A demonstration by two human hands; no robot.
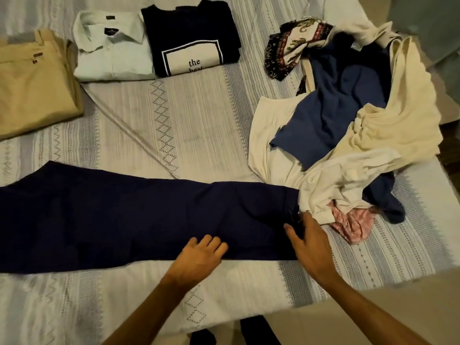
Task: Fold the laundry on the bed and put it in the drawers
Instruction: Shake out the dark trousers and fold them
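While spread lengthwise across the near part of the bed (pixel 204 115), lying flat: navy trousers (pixel 124 215), the landmark for everything else. Left hand (pixel 199 257) resting palm-down on the trousers' near edge, fingers straight, grip released. Right hand (pixel 308 242) at the trousers' right end, thumb and fingers curled around the dark fabric edge, grip clenched on the trousers. Just beyond the trousers' right end, touching it: an unfolded heap of cream garments (pixel 388 108) with a blue garment (pixel 341 100) lying crumpled on top. Beside the right end, under the cream heap's near edge: a pink patterned piece (pixel 353 225). At the far side of the heap from the trousers: a dark printed cloth with elephant motifs (pixel 291 48). Well beyond the trousers, toward the far edge of the bed, in a row: folded tan trousers (pixel 34 88) at the left, a folded white collared shirt (pixel 112 48) next, then a folded navy T-shirt (pixel 191 38) with a white panel reading "the best". Folded items lying apart from the navy trousers, bare striped bedcover between.
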